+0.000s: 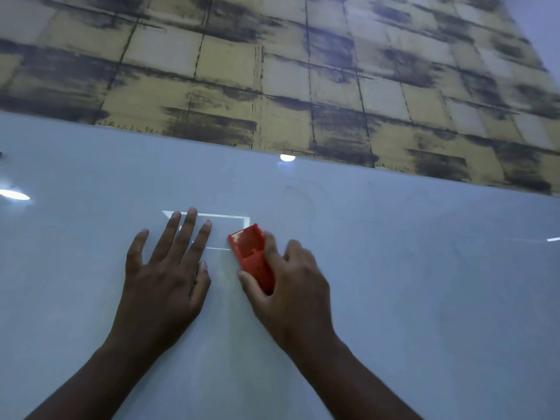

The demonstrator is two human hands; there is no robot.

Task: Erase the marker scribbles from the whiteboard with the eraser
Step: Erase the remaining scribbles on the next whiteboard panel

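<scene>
Glossy smooth whiteboard (394,298); shiny red plastic eraser (251,253); matt patterned wallpaper (272,71).

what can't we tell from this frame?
Head view only:
- Eraser pad face: hidden, pressed against the whiteboard under the right hand.
- Eraser's lower end: covered by that hand's palm.
- Remaining scribbles: only faint traces right of the eraser, washed out by glare.
- Board under the left hand: covered.
- Board's side and lower edges: cut off by the frame.

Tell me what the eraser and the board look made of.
Eraser: looks like hard red plastic, with a moulded ribbed shell and a slight sheen; its wiping pad is hidden. Board: smooth, glossy white surface, mirroring lights; what lies underneath cannot be told.
</scene>
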